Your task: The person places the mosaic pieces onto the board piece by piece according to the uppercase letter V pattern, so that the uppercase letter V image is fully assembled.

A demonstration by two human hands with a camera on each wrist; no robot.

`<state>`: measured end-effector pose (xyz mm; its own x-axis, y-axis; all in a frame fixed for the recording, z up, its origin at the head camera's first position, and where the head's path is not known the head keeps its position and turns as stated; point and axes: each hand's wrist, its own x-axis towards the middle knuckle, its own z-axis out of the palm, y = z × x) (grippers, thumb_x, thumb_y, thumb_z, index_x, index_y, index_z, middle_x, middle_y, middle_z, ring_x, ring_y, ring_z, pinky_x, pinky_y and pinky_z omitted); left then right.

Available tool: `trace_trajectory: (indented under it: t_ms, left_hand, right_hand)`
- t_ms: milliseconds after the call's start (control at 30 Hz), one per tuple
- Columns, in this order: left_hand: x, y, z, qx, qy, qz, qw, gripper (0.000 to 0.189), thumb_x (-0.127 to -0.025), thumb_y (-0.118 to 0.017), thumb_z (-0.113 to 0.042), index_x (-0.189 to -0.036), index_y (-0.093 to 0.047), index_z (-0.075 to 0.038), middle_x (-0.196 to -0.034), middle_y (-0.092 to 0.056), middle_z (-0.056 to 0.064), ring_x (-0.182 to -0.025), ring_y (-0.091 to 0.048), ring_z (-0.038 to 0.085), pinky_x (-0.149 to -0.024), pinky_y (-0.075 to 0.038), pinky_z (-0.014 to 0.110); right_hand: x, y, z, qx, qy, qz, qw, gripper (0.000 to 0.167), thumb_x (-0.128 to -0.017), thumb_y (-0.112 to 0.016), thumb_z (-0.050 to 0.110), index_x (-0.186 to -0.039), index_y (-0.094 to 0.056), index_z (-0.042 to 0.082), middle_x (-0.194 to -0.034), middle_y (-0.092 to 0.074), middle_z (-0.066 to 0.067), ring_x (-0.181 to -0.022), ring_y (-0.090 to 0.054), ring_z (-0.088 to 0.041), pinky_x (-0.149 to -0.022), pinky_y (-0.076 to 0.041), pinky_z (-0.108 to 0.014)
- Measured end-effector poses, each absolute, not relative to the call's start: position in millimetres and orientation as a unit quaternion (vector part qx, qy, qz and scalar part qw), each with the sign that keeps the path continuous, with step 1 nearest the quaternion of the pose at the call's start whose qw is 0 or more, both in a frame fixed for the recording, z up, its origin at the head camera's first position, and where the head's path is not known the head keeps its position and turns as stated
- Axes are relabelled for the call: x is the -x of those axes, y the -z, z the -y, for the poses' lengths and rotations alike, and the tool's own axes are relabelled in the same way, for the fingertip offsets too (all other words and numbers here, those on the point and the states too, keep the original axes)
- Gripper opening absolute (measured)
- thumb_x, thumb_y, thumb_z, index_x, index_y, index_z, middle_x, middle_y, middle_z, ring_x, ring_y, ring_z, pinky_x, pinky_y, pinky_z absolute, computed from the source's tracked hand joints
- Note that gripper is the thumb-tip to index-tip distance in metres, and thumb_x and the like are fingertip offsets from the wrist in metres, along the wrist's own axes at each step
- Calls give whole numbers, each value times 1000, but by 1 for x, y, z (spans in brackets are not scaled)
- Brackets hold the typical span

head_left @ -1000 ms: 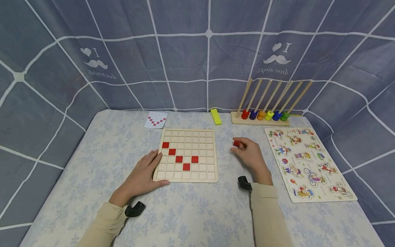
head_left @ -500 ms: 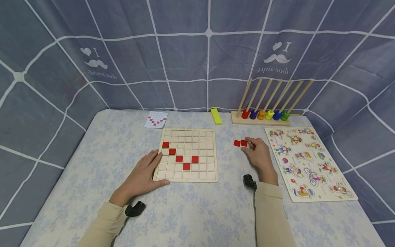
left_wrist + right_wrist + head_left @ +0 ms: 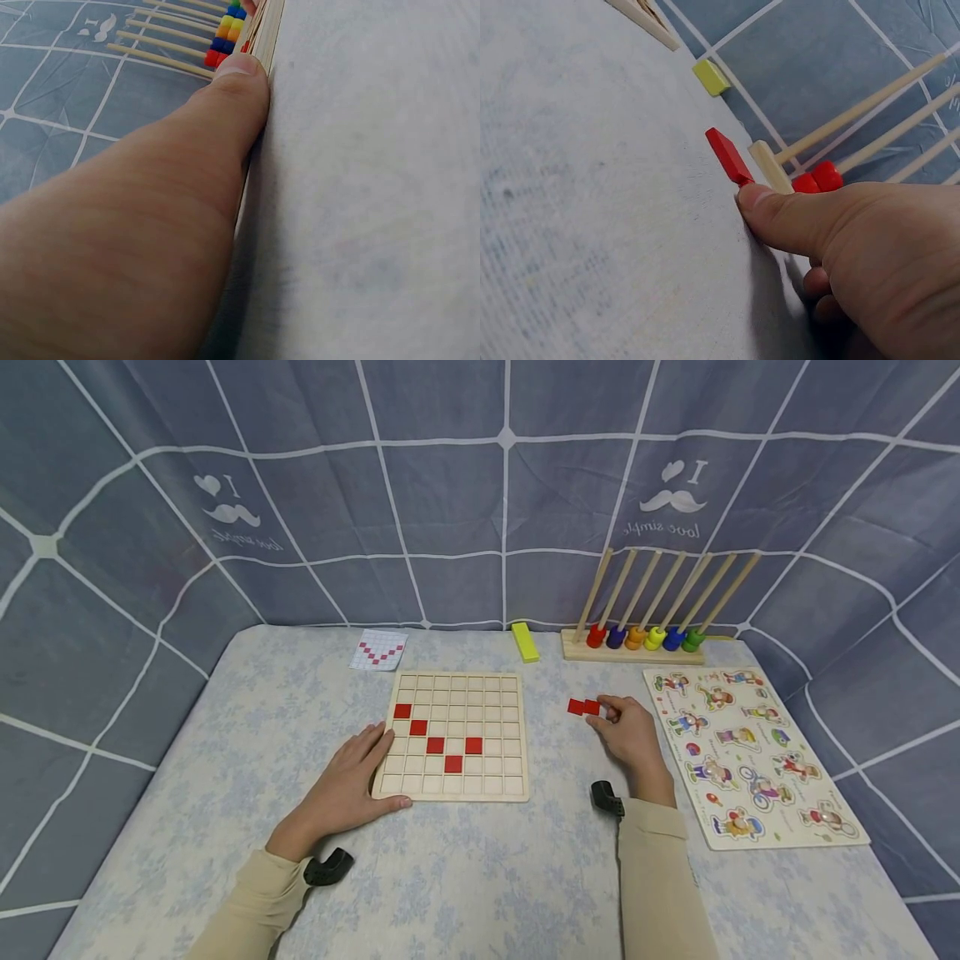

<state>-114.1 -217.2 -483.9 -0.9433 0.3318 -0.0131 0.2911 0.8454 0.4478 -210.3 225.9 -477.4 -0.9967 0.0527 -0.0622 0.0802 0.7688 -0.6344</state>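
Note:
A square wooden grid board (image 3: 491, 693) lies on the table in the head view, with several red square tiles (image 3: 453, 764) set in its cells in a slanting pattern. My left hand (image 3: 345, 785) rests along the board's left edge, fingers extended and thumb at the front corner. To the right of the board, my right hand (image 3: 628, 735) pinches a red square tile (image 3: 592, 707) between thumb and fingers. Another red tile (image 3: 575, 706) lies just left of it, touching or slightly overlapped. In the right wrist view one red tile (image 3: 726, 155) shows beyond the thumb.
A small pattern card (image 3: 378, 651) lies behind the board at left. A yellow block (image 3: 526, 643) is at the back. Behind the right hand stands a wooden peg rack (image 3: 633, 653) with coloured beads. A picture puzzle board (image 3: 750, 760) lies at the right.
My right hand has shifted right from where it held the red tile or tiles; two tiles now show side by side. Since then the pinched tile has edged slightly left. The left hand stays put.

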Motion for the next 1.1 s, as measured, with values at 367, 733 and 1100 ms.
trace_trajectory:
  t_ms: [367,733,1100]
  left_hand:
    - [114,484,217,-159,-225,-960,47,112,-81,-75,-64,-163,-25,-6,-170,-20,17,-158,-16,39,-125,-18,59]
    - [114,483,216,-162,-225,-960,46,112,-81,-76,-63,-163,-25,-6,-170,-20,17,-157,-17,39,-125,-19,60]
    - [114,481,216,-158,-224,-960,49,112,-81,-75,-65,-163,-25,-6,-170,-20,17,-157,-17,39,-125,-20,60]
  right_hand:
    - [212,481,-226,-25,327,-945,15,31,-98,-69,23,-122,-69,2,-91,-51,-8,-83,-47,-23,-72,-35,-32]
    - [209,477,-224,4,308,-951,-10,32,-96,-68,28,-111,-68,0,-88,-51,-10,-82,-47,-24,-75,-38,-35]
    - [207,472,-205,32,347,-937,-21,33,-95,-71,31,-114,-71,4,-87,-52,-7,-81,-49,-22,-77,-40,-35]
